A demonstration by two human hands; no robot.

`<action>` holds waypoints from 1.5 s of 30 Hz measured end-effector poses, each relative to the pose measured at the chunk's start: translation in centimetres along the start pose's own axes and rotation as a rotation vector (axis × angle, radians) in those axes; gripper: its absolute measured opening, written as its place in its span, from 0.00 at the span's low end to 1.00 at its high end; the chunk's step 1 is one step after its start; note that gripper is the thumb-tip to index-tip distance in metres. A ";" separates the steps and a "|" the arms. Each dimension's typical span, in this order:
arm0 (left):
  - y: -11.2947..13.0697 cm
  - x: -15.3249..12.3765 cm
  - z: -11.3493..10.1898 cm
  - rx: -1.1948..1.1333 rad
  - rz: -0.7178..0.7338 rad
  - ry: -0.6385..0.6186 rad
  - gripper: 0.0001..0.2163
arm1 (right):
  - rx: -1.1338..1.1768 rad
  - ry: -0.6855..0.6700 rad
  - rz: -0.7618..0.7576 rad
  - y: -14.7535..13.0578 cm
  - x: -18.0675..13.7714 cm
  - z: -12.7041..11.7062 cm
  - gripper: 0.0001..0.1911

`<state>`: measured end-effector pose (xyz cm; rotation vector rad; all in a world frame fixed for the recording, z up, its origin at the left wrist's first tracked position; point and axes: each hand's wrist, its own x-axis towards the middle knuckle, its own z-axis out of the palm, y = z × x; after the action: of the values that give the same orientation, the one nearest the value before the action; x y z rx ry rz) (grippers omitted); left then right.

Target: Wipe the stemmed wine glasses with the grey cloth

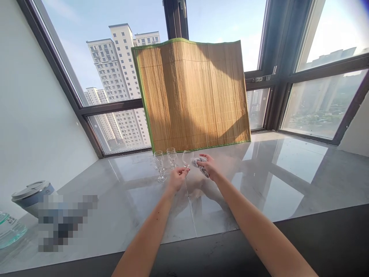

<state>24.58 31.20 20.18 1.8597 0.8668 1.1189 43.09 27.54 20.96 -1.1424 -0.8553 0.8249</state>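
My left hand [178,177] pinches the stem of a small clear stemmed glass [187,157] and holds it just above the grey marble sill [144,200]. My right hand [209,166] is closed on a grey crumpled cloth [198,162] right beside the bowl of that glass. Two more stemmed glasses stand to the left: one [159,164] nearer me and one [172,157] behind it, both upright on the sill.
A bamboo mat [191,96] with green edging leans against the window behind the glasses. At the far left stand a round lidded container [32,195] and a glass dish [10,231]. A dark counter edge [325,238] runs along the front.
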 end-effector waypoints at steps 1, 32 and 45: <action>0.2 -0.1 0.1 -0.025 0.006 0.007 0.16 | -0.037 -0.092 0.000 0.2 -0.2 0.3 0.33; -1.0 -0.4 0.2 0.640 0.015 -0.074 0.10 | -0.068 -0.425 0.112 0.2 -1.7 0.9 0.45; -0.8 0.0 0.4 0.400 -0.052 -0.086 0.12 | -0.538 -0.072 -0.085 3.1 -0.2 2.6 0.36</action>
<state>24.86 31.41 19.35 2.1750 1.1453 0.8713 40.35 29.15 18.40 -1.5369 -1.2219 0.5803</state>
